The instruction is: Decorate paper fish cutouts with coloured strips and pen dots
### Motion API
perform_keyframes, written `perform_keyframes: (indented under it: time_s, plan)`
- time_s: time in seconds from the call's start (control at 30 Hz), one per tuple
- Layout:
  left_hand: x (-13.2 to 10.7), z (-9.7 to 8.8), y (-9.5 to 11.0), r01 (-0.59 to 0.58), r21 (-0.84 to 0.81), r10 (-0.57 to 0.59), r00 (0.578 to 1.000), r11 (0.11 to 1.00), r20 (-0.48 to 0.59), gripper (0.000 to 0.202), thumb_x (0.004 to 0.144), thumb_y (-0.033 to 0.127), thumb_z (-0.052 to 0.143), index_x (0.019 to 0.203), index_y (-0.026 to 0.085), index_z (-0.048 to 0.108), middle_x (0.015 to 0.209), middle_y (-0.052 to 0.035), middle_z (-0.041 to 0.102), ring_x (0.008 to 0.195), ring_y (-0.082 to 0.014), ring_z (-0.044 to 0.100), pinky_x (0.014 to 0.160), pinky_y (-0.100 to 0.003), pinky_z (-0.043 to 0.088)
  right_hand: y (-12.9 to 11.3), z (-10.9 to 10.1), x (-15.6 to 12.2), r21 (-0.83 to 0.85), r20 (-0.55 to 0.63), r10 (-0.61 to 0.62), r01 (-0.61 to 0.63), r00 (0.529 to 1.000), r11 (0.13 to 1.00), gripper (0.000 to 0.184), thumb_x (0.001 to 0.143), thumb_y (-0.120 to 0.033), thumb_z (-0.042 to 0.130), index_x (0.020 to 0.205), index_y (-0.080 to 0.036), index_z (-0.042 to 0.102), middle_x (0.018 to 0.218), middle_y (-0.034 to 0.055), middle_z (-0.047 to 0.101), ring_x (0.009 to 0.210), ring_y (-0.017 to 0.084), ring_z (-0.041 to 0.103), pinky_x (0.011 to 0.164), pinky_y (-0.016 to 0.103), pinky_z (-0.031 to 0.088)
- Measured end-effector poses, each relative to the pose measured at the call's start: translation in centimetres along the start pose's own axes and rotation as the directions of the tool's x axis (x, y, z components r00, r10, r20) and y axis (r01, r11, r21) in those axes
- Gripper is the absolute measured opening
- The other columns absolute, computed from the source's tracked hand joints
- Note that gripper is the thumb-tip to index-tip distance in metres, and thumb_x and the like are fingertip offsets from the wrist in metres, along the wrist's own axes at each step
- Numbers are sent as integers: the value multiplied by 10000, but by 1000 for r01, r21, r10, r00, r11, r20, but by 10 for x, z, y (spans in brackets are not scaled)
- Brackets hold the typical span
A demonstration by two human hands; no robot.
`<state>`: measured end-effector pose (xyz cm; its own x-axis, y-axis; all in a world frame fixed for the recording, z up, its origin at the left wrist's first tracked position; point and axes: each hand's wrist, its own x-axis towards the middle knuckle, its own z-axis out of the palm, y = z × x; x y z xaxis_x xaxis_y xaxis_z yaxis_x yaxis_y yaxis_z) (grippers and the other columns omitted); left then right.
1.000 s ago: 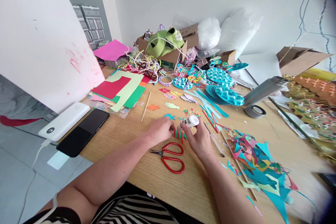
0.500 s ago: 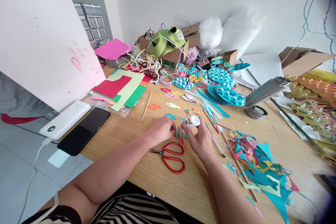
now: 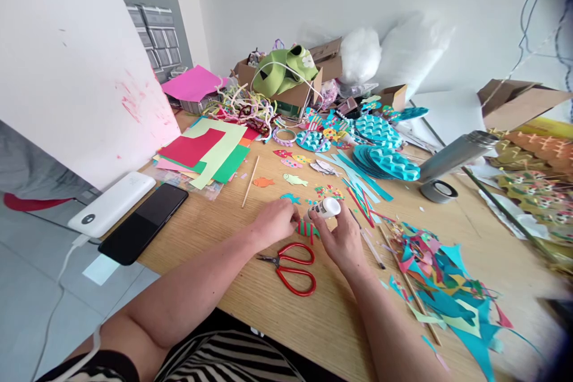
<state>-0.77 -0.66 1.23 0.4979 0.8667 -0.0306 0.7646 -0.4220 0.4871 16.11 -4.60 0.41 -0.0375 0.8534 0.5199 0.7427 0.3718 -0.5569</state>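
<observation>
Along the table's left edge, a white power bank [image 3: 111, 203] lies beside a black phone [image 3: 143, 225]. Beyond them, sheets of coloured paper [image 3: 224, 155] overlap in a loose stack, with a thin wooden stick [image 3: 250, 182] to their right and an orange paper fish [image 3: 264, 182] next to it. The left hand [image 3: 277, 222] rests low at the table, its fingers curled in at the left end of a green paper piece with red stripes [image 3: 307, 230]; whether they pinch it, I cannot tell. Red-handled scissors [image 3: 278, 262] lie nearer the person, and a blue paper fish [image 3: 290, 198] lies just beyond the hand. Over the striped piece, a white bottle [image 3: 326, 208] is tipped on its side, base to the right, gripped between the thumb and fingers of the right hand [image 3: 344, 245]. Its narrow end is hard to make out. Just right of that hand lies a pen [image 3: 372, 249], then a heap of paper scraps [image 3: 447, 286]. Farther back, a metal flask [image 3: 456, 158] stands near its round lid [image 3: 439, 191].
</observation>
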Motion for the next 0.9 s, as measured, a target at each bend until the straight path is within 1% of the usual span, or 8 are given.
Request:
perform_keyframes:
  time_s: [0.23, 0.4, 0.53, 0.67, 0.77, 0.9]
  plan:
    - [1, 1, 0, 13, -6, -13, 1000, 1000, 1, 147, 796, 232, 577, 821, 218, 720, 882, -48, 690, 842, -205, 648, 766, -294, 492, 0, -3, -1, -12, 6, -37, 37, 999, 999, 203, 881, -377, 554, 827, -209, 453, 690, -21, 487, 559, 129, 457, 539, 266, 367]
    - [2, 4, -1, 23, -4, -23, 1000, 1000, -5, 154, 787, 223, 583, 845, 229, 725, 897, -43, 699, 860, -211, 655, 765, -297, 498, 0, -1, 0, -15, 1, -1, 1, 1000, 1000, 218, 879, -394, 555, 830, -212, 447, 687, -18, 494, 566, 135, 473, 532, 267, 374]
    - [3, 5, -1, 10, -2, -10, 1000, 1000, -3, 166, 782, 206, 582, 854, 231, 729, 868, -45, 705, 849, -219, 661, 749, -304, 502, -1, -1, 0, 5, 29, 12, -12, 1000, 1000, 221, 881, -410, 550, 851, -211, 458, 725, 8, 542, 589, 148, 501, 526, 271, 386]
    - [3, 4, -1, 24, 0, -24, 1000, 1000, 4, 162, 776, 186, 583, 829, 226, 731, 832, -47, 702, 834, -214, 662, 753, -302, 500, -4, -5, 0, 23, 60, 12, -13, 998, 1000, 219, 879, -403, 556, 839, -215, 452, 710, 0, 545, 552, 137, 492, 502, 264, 377]
    - [3, 4, -1, 19, -12, -19, 1000, 1000, 5, 163, 773, 184, 583, 823, 227, 732, 821, -42, 704, 831, -212, 659, 762, -304, 497, -5, -6, 1, 25, 37, 16, -17, 999, 1000, 222, 876, -401, 559, 835, -214, 446, 693, -14, 526, 508, 119, 460, 480, 257, 364]
    - [3, 3, -1, 14, -22, -14, 1000, 1000, 5, 166, 773, 185, 581, 823, 227, 733, 828, -39, 708, 830, -209, 657, 765, -302, 497, -3, -2, 1, 16, 12, 0, 0, 1000, 1000, 214, 877, -393, 561, 842, -211, 454, 706, -12, 527, 528, 124, 464, 498, 261, 372]
